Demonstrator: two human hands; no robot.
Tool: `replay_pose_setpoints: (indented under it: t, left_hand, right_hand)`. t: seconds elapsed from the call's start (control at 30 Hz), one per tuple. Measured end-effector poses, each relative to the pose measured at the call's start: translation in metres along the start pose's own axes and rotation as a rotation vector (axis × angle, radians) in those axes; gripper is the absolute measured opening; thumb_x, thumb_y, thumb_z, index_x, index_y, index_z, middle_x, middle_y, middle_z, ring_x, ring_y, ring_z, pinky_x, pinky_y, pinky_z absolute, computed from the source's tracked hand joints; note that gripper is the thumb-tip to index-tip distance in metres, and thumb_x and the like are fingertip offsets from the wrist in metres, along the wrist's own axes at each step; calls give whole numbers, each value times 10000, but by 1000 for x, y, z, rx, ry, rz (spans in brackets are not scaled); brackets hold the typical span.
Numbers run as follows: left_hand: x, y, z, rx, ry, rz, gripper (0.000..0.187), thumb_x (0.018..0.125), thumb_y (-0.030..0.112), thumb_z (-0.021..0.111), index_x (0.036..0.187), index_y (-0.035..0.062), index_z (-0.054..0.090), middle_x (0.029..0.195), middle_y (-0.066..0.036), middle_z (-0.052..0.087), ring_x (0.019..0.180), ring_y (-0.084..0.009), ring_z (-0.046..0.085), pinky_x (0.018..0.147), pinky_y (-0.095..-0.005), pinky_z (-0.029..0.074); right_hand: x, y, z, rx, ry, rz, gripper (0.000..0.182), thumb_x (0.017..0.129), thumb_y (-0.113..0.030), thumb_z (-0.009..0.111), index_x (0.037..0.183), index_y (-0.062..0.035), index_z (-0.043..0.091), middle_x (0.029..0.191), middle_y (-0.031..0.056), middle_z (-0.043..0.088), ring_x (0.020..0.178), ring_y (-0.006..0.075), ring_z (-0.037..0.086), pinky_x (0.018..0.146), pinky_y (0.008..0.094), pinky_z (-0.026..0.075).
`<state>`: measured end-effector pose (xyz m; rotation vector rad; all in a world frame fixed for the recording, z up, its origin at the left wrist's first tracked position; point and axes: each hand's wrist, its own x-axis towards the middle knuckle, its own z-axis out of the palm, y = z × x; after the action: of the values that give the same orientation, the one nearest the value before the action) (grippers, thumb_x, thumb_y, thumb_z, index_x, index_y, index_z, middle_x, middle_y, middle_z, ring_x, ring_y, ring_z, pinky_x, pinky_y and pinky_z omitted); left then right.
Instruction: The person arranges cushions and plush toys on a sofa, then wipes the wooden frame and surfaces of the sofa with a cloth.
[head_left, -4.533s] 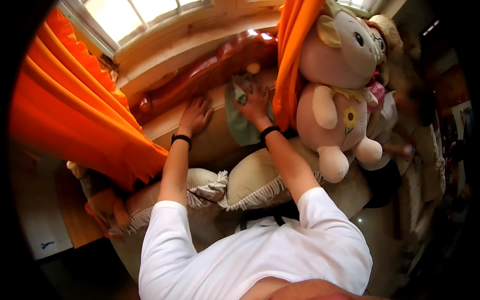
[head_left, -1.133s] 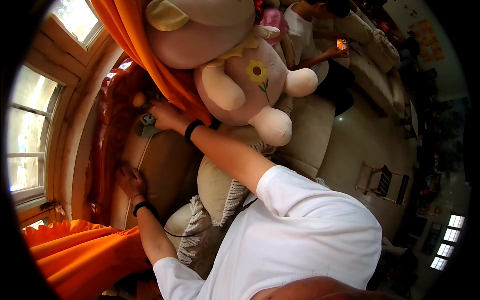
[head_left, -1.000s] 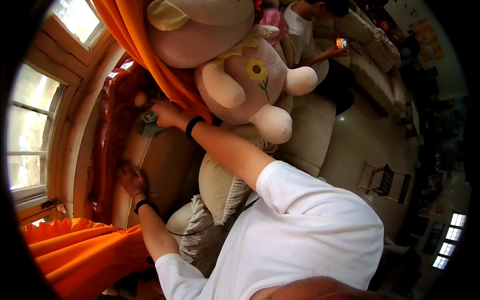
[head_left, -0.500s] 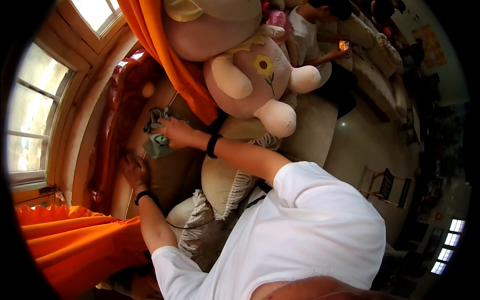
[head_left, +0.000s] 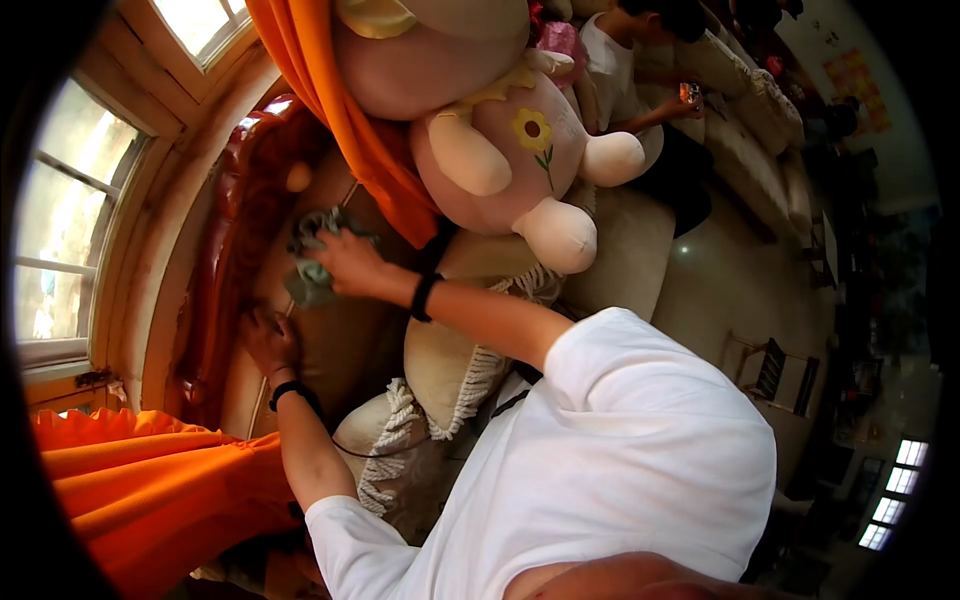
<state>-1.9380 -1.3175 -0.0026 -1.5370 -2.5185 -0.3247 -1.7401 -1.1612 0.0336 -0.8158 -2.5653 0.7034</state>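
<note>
My right hand (head_left: pixel 346 264) presses a grey-green cloth (head_left: pixel 318 287) against the brown sofa back (head_left: pixel 345 345), its fingers over the bunched fabric. Part of the cloth sticks out above and below the hand. My left hand (head_left: pixel 268 342) rests on the top edge of the sofa back, beside the red-brown carved wooden trim (head_left: pixel 215 300). Its fingers are slightly bent and apart, with nothing in them. Both wrists wear dark bands.
A large pink plush toy (head_left: pixel 500 150) sits by an orange curtain (head_left: pixel 350 130). Fringed cushions (head_left: pixel 440 370) lie below my right arm. A window (head_left: pixel 75 220) is at left, another orange curtain (head_left: pixel 150 490) below it. A person in a white shirt (head_left: pixel 610 75) sits on the far side.
My right hand has shifted slightly with the cloth, which is now bunched differently under the fingers. My left hand stays in place.
</note>
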Motion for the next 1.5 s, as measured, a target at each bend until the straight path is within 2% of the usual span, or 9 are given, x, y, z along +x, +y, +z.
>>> replay_pose_setpoints:
  t: [0.23,0.3,0.4,0.63,0.8,0.93,1.0,1.27,1.5]
  left_hand:
    - [0,-3,4,-10,37,35,367,865,322,501,1088,30,517,1107,-237,517,1052,-423,499,861,-526,417]
    - [-1,-1,4,-40,74,53,361,869,316,502,1087,29,517,1092,-232,517,1051,-417,502,856,-523,419]
    - [-1,2,1,0,-13,4,365,874,315,502,1094,25,519,1107,-232,518,1051,-412,503,862,-518,422]
    - [-2,0,3,-10,61,40,372,880,317,500,1107,23,524,1150,-242,514,1056,-420,503,871,-518,427]
    - [-1,2,-1,-37,22,19,378,872,308,504,1115,19,526,1137,-255,515,1063,-434,492,876,-521,424]
    - [0,-3,3,-15,3,5,389,868,306,508,1135,23,526,1138,-255,519,1072,-441,488,889,-522,423]
    - [-1,-4,5,-104,58,42,395,869,312,511,1148,33,529,1157,-246,522,1088,-441,483,904,-522,420]
    - [-5,-7,8,-77,34,31,442,864,324,520,1227,71,521,1184,-236,530,1108,-427,488,920,-521,412]
    - [-1,-6,6,-18,35,27,424,854,324,533,1196,74,535,1175,-209,532,1109,-398,490,939,-514,398]
  right_hand:
    - [-23,32,-39,-117,-232,-49,652,654,-101,730,1278,-230,595,1348,142,469,1104,410,555,855,494,533]
    - [-6,73,-24,-178,67,-78,603,670,-107,715,1252,-230,613,1319,139,496,1079,406,574,815,502,539]
    - [21,78,-37,-137,171,24,556,680,-101,693,1222,-205,629,1268,141,523,1038,401,586,786,508,539]
    - [42,37,-16,-362,108,197,407,673,-118,718,1075,-131,657,1217,146,518,969,365,599,738,492,548]
    - [-28,3,-31,-118,-167,79,643,664,-90,696,1288,-190,573,1309,149,477,1035,377,595,776,501,547]
    - [-14,43,-47,-159,-129,92,664,668,-74,691,1308,-193,558,1317,160,476,1075,388,579,808,496,539]
    - [5,59,-57,-194,112,84,567,702,-97,660,1263,-131,582,1321,180,472,1081,400,569,841,495,526]
    - [51,45,-24,-345,104,321,372,737,-151,594,1090,-40,628,1242,228,514,1032,428,572,818,527,517]
    - [37,-37,1,-155,-178,38,526,816,-479,622,1178,-98,620,1257,220,515,1006,437,603,826,529,528]
